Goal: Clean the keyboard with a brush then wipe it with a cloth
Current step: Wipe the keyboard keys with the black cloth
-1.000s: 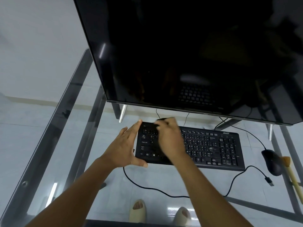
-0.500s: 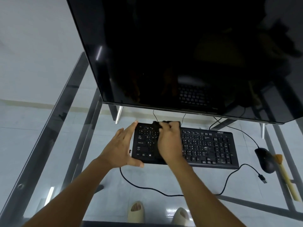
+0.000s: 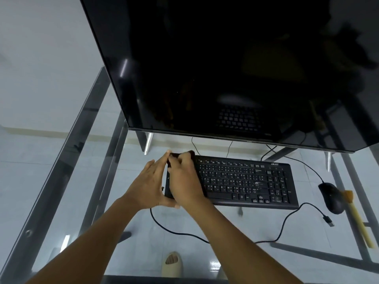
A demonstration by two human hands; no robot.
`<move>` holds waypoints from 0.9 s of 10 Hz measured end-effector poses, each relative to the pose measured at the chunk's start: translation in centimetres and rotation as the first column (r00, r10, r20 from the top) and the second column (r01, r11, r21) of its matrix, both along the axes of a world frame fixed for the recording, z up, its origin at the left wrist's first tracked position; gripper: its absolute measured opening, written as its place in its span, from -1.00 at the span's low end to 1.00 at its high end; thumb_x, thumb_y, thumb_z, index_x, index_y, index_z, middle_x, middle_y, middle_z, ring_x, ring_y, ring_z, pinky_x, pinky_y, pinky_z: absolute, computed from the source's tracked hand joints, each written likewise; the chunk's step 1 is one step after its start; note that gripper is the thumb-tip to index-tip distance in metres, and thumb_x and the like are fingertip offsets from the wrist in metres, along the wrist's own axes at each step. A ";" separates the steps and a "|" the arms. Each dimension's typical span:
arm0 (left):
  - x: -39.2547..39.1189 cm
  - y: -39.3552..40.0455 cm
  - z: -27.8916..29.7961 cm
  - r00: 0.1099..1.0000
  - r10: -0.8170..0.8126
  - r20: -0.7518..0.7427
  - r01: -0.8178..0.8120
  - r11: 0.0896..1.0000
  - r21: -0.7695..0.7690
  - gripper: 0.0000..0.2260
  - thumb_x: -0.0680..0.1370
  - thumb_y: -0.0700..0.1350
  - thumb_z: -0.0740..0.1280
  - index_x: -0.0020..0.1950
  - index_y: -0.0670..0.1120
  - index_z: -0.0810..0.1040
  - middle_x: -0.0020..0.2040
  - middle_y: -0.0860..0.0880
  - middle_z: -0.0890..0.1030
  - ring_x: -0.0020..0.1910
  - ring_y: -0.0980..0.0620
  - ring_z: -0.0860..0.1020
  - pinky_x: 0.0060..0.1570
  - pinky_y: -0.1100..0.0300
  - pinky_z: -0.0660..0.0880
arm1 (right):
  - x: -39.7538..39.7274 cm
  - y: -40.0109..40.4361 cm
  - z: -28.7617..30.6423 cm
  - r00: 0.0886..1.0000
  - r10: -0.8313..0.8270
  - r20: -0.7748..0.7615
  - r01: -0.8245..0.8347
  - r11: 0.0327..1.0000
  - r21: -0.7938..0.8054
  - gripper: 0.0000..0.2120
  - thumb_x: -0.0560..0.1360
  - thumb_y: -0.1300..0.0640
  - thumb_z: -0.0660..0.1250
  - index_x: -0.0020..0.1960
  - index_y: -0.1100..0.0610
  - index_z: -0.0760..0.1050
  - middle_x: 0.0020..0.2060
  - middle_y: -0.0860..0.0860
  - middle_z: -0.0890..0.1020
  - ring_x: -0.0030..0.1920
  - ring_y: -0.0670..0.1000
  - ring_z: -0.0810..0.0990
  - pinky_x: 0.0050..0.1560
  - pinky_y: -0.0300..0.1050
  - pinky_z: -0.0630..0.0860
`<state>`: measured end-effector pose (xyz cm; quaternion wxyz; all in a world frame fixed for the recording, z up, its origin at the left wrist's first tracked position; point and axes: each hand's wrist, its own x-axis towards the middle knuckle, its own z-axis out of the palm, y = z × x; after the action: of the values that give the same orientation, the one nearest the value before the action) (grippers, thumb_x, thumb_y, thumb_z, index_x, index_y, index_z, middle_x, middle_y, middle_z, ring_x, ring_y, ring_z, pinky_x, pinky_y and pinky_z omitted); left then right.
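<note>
the keyboard [image 3: 244,181] lies flat on the glass surface [image 3: 61,181] below the monitor [image 3: 225,68]. we judge this the wiping step: our right hand [image 3: 184,181] presses a dark cloth [image 3: 184,155] on its left end, our left hand [image 3: 147,187] braces the edge, fingers spread. next, sweep rightward (brush [image 3: 359,220] lies past the mouse [image 3: 331,197]). pale tiled floor shows beneath.

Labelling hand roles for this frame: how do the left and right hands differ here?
1. The left hand is open, fingers extended, bracing the left end of the keyboard; the right hand is closed over a dark cloth.
2. The left hand stands on edge beside the keyboard; the right hand lies palm-down on the keys.

Shared: both are bare and work at the keyboard's left end.
</note>
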<state>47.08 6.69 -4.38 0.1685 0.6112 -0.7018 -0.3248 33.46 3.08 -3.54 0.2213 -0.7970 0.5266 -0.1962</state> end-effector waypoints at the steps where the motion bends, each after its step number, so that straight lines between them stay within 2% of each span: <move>1: 0.1 -0.2 -0.1 1.000 -0.011 -0.004 0.012 0.999 0.038 0.32 0.07 0.37 0.53 0.54 0.09 -0.27 0.49 0.01 0.21 0.40 -0.05 0.17 0.44 -0.07 0.19 | -4.8 0.1 -0.1 0.993 0.080 -0.089 -0.087 0.993 -0.080 -0.75 0.59 0.12 0.21 0.23 0.10 0.51 -0.03 -0.14 0.45 -0.07 -0.29 0.46 -0.05 -0.40 0.39; 2: 0.1 -0.1 0.0 0.999 -0.035 -0.011 0.035 0.999 0.030 0.29 0.08 0.37 0.51 0.55 0.06 -0.24 0.56 0.07 0.05 0.46 0.08 0.03 0.46 0.01 0.01 | -9.0 0.3 -0.1 0.974 -0.172 -0.148 0.158 0.983 -0.098 -0.72 0.60 0.08 0.19 0.21 0.19 0.50 -0.13 -0.28 0.40 -0.15 -0.49 0.42 -0.18 -0.58 0.34; 3: 0.3 -0.5 -0.6 0.995 -0.092 0.026 0.092 0.996 0.000 0.29 0.10 0.43 0.47 0.55 0.02 -0.24 0.57 0.11 -0.13 0.49 0.25 -0.13 0.50 0.08 -0.15 | -6.0 2.8 -0.6 0.977 -0.211 0.025 0.211 0.977 -0.001 -0.74 0.55 -0.09 0.27 0.04 0.09 0.52 -0.14 -0.11 0.55 -0.10 -0.21 0.55 -0.05 -0.27 0.53; 4: 0.7 -0.8 -1.1 0.980 -0.153 0.125 0.158 0.987 -0.033 0.26 0.15 0.40 0.46 0.55 -0.02 -0.24 0.56 0.11 -0.21 0.49 0.29 -0.19 0.49 0.13 -0.14 | -2.6 5.6 -1.6 0.992 0.127 -0.010 -0.127 0.989 -0.077 -0.78 0.54 0.09 0.27 0.16 0.01 0.56 0.00 0.02 0.51 -0.01 0.03 0.48 -0.01 -0.03 0.52; 5: 0.5 -0.6 -0.7 0.977 -0.152 0.153 0.160 0.986 -0.043 0.23 0.17 0.44 0.43 0.55 -0.02 -0.23 0.55 0.14 -0.25 0.41 0.41 -0.30 0.47 0.19 -0.19 | -6.5 5.5 -0.7 0.988 0.153 -0.015 -0.154 0.987 -0.040 -0.64 0.45 0.26 0.32 0.21 0.02 0.57 0.04 0.04 0.48 -0.05 -0.03 0.54 -0.10 -0.09 0.55; 6: 0.2 -0.6 -0.5 0.980 -0.142 0.137 0.145 0.989 -0.009 0.22 0.19 0.46 0.41 0.54 0.02 -0.27 0.53 0.18 -0.29 0.41 0.40 -0.32 0.47 0.11 -0.21 | -13.5 5.4 0.1 0.997 -0.081 -0.018 0.081 0.997 0.000 -0.70 0.52 0.34 0.28 0.12 0.06 0.63 0.02 -0.01 0.46 -0.13 -0.30 0.51 -0.13 -0.19 0.58; 7: 0.2 -0.6 -0.5 0.980 -0.144 0.140 0.145 0.989 0.007 0.24 0.17 0.48 0.39 0.55 0.01 -0.28 0.53 0.19 -0.31 0.42 0.38 -0.32 0.47 0.11 -0.24 | -13.7 6.4 -0.6 0.986 -0.160 -0.047 0.159 0.987 -0.019 -0.60 0.44 0.45 0.35 0.14 0.06 0.64 0.04 0.02 0.47 -0.05 -0.06 0.53 -0.07 -0.17 0.58; 8: 0.2 -0.7 -0.3 0.978 -0.145 0.149 0.146 0.989 0.001 0.26 0.14 0.47 0.40 0.55 -0.01 -0.26 0.54 0.16 -0.28 0.39 0.41 -0.32 0.47 0.13 -0.21 | -7.0 7.3 -1.6 0.997 -0.082 0.002 0.082 0.996 -0.031 -0.61 0.38 0.38 0.38 0.14 0.07 0.62 0.04 0.09 0.52 -0.05 0.09 0.55 -0.07 -0.04 0.59; 9: 0.5 -0.7 -0.2 0.972 -0.163 0.167 0.166 0.986 -0.002 0.26 0.12 0.46 0.40 0.55 -0.02 -0.23 0.54 0.15 -0.26 0.40 0.37 -0.22 0.48 0.12 -0.14 | -4.1 6.6 -1.2 0.992 0.120 -0.037 -0.121 0.992 -0.029 -0.69 0.41 0.25 0.43 0.12 0.01 0.56 0.02 0.03 0.49 -0.05 0.09 0.54 -0.16 -0.11 0.56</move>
<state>47.55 5.99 -4.58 0.0866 0.5746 -0.7642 -0.2798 29.34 9.68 -4.77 0.2112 -0.8340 0.4782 -0.1767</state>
